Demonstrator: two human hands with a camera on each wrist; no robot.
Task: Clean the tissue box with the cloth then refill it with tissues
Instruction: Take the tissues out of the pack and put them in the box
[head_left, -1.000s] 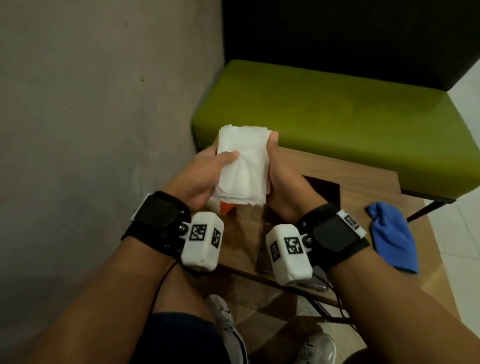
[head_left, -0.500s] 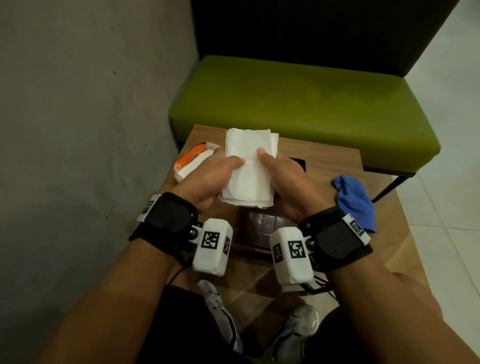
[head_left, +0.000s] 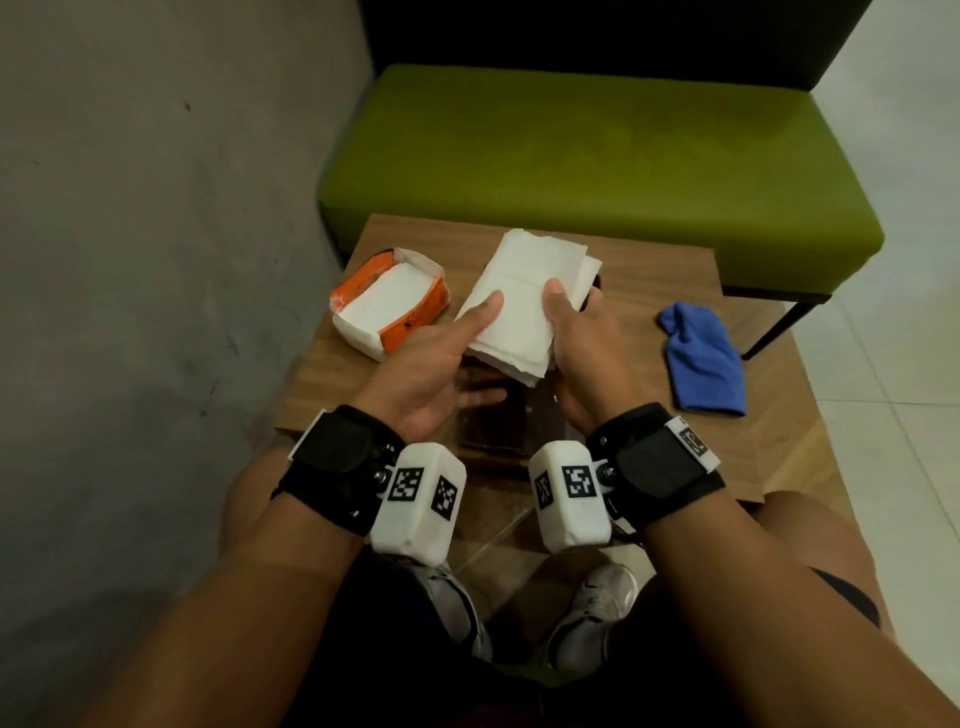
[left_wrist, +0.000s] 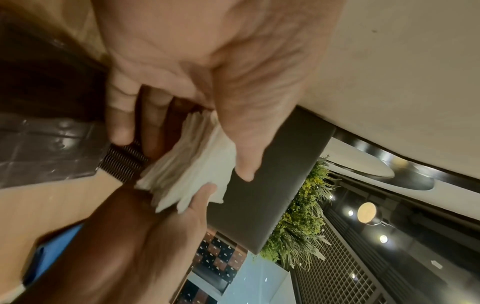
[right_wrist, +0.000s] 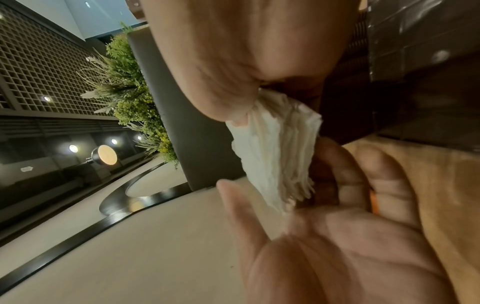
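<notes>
A stack of white tissues (head_left: 522, 299) hangs low over the wooden table (head_left: 654, 270), held between both hands. My left hand (head_left: 467, 353) has its thumb flat on top and its fingers under the near left corner. My right hand (head_left: 571, 322) grips the right edge, thumb on top. Under the hands lies the dark brown tissue box (head_left: 493, 426), mostly hidden. The blue cloth (head_left: 701, 358) lies crumpled at the right. The wrist views show the tissues (left_wrist: 197, 164) (right_wrist: 275, 148) between thumb and fingers of each hand.
An opened orange and white tissue pack (head_left: 389, 301) sits on the table's left part, near the grey wall (head_left: 156, 260). A green bench (head_left: 597, 171) stands right behind the table. My knees and shoes are under the near edge.
Both hands have brought the tissue stack down and towards me, from in front of the bench to low over the dark box. The orange pack has come into full view.
</notes>
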